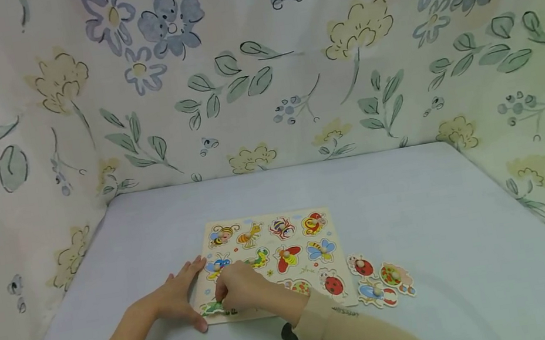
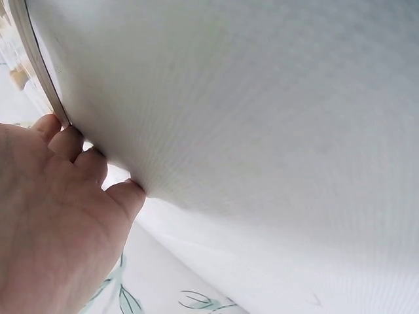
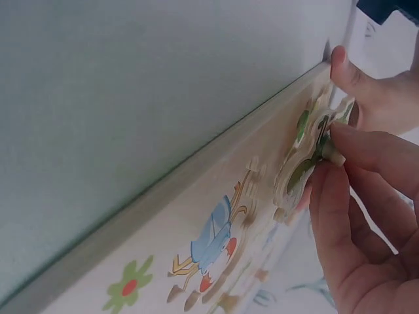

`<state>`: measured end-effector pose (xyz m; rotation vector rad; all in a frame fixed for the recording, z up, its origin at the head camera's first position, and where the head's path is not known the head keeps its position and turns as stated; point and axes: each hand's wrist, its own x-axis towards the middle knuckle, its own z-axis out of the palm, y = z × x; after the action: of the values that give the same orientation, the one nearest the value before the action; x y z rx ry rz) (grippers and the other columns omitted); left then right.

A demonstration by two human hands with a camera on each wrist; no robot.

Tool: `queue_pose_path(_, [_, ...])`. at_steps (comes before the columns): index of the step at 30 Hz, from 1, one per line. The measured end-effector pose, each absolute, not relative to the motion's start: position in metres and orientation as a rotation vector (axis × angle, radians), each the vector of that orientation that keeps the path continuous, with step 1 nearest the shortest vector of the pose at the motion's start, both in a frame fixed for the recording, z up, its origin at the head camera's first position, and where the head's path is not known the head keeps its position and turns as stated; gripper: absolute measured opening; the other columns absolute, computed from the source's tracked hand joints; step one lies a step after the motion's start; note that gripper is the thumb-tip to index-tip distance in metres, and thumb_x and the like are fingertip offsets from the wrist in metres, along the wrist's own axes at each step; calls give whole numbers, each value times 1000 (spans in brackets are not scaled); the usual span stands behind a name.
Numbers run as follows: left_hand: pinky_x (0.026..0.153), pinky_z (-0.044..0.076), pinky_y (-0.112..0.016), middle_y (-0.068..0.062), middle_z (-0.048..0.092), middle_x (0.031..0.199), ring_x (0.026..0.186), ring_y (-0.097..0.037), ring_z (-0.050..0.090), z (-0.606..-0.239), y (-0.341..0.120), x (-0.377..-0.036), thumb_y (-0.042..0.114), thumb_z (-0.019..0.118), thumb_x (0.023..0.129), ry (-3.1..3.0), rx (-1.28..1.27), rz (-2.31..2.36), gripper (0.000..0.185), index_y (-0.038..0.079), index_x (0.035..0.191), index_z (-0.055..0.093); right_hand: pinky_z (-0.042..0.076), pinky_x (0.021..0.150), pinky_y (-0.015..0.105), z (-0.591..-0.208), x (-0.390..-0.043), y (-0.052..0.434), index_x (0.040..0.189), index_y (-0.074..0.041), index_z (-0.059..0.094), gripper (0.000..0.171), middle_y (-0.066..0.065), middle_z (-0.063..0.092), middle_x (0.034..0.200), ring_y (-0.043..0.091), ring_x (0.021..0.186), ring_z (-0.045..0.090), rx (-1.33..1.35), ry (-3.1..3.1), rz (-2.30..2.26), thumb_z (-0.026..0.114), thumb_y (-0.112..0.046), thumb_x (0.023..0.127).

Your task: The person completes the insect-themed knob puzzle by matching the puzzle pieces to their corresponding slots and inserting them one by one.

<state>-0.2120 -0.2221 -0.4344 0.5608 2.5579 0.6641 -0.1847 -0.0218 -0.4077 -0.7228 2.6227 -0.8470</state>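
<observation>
Setting: pale blue-grey table (image 1: 418, 212) walled on three sides by flower-printed cloth (image 1: 256, 65).

Lower left of the head view: my left hand (image 1: 180, 297), fingers straight and flat, presses the left edge of the puzzle board (image 1: 264, 217); it grips nothing.

Lower centre: my right hand (image 1: 238, 288), fingers curled, pinches the peg of a green piece (image 1: 212, 308) at the board's near left corner. The right wrist view shows this piece (image 3: 302, 163) tilted, partly lifted off the board, not seated.

Board contents: two full rows of insect pieces, the bee (image 1: 223, 235) at upper left; ladybird (image 1: 333, 284) in the near row. Hand hides some near slots.

Right of board, on the table: three loose pieces (image 1: 383, 284), close together, unplaced. Judged well over half filled.
</observation>
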Motion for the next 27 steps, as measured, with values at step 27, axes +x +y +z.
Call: queue_pose_path(27, [111,5,-69,-27,12,158,143,-50,6,-430,-221,-210,38,95,53,2543,554,686,131,-3,152,19,41,63,12,-412,-191,-39,78,-10,77,8,-9,60,66,4,70,48,-770,2650,-782,75,-2,79])
